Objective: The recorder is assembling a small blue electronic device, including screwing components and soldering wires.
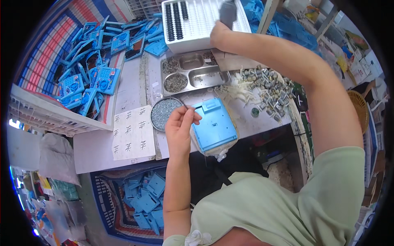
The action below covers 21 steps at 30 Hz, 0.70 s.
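Directions are taken from the blue casing. Worktable (93,152), pale top, bearing most of the goods. White plastic crate (44,107), at 10 o'clock, with a striped woven lining (41,46), heaped with blue keypad-faced toy housings (105,78). Dark blue basket (105,206), between 7 and 8 o'clock, below table level, filled with loose blue panels (148,201). White slotted tray (193,46), at 12 o'clock. Compartmented steel tray (184,70), at 11 o'clock, small parts in several wells. Heap of short metal cylinders (271,89), at 2 o'clock, loose on the table. Blue plastic casing (214,130), lying flat at the table's near edge, raised oblong section along its 12 o'clock side, resting on a plastic-wrapped pad (221,154). Paper sheet (134,137), at 9 o'clock, rows of handwritten characters. Right hand (221,33), at 12 o'clock, over the slotted tray; a blurred dark grey object (228,14) overlaps it — fingers hidden, so their grip cannot be told. Left hand (182,122), between 9 and 10 o'clock, just beside the casing, thumb and forefinger pinched together — whatever lies between them is too small to tell. Round dish (151,119), between 9 and 10 o'clock, beyond that hand, full of tiny grey metal pieces (163,110). White plastic slivers (239,94), at 1 o'clock, beside the cylinders. Small black pieces (178,20), in columns in the slotted tray.
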Each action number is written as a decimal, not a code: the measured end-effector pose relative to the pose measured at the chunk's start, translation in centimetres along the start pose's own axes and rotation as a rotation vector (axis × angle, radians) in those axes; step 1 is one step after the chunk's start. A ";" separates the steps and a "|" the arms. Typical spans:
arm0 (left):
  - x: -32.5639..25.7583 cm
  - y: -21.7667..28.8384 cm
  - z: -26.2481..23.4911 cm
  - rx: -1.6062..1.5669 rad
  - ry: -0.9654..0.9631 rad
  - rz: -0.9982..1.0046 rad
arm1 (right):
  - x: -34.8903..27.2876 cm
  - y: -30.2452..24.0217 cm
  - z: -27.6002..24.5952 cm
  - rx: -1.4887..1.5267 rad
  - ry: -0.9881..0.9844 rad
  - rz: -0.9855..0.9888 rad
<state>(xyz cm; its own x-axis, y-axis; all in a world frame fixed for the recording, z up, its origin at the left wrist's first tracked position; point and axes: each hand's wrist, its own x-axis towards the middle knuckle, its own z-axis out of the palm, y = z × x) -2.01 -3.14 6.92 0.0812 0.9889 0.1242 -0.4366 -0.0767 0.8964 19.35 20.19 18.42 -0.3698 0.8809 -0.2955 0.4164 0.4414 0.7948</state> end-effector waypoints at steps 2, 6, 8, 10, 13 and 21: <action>0.2 0.0 -1.1 0.066 0.075 0.047 | -0.3 1.0 0.0 0.021 0.056 -0.102; 2.3 1.6 -3.3 0.182 0.162 0.109 | -6.0 2.5 -6.9 0.410 0.268 -0.202; 3.4 4.1 -2.1 0.158 0.157 0.158 | -9.3 2.4 -10.2 0.550 0.364 -0.239; 4.1 6.2 -1.6 0.145 0.061 0.108 | -11.4 2.1 -11.9 0.645 0.477 -0.333; 4.5 8.5 -1.9 0.008 -0.167 -0.016 | -13.0 1.2 -13.9 0.697 0.558 -0.466; 1.8 11.6 -0.7 0.067 -0.245 -0.070 | -13.1 -0.4 -14.9 0.667 0.634 -0.506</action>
<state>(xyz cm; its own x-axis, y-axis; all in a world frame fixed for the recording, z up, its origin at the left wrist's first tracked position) -7.56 -2.16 17.27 0.3275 0.9324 0.1529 -0.3625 -0.0254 0.9316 11.61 5.97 29.90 -0.9156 0.4013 -0.0267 0.3936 0.9076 0.1462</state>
